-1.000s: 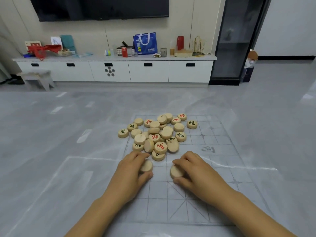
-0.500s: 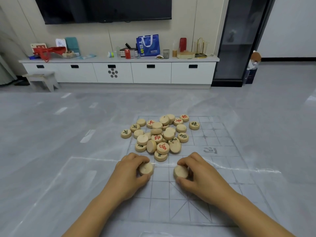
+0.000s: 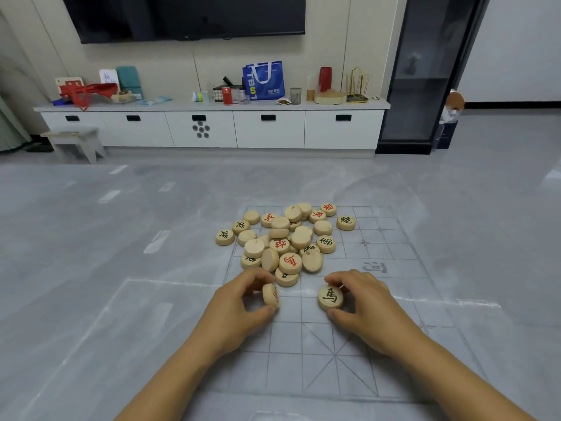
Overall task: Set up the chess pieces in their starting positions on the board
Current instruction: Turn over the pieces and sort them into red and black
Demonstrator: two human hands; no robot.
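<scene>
Separately, left hand pinches red piece, right hand black piece.

I see pieces as pale unvarnished wood, matt, w/ red & black painted chars. Board looks like thin clear plastic sheet, glossy. Floor polished grey, v. reflective.

Two hands in view, both bare: left hand, right hand. Skin uncovered at both wrists. Left forearm and right forearm are bare all the way to the lower edge of the view. Fingers are slim and bare. Nails are too small to make out. Each thumb shows on the near side of its hand.
</scene>
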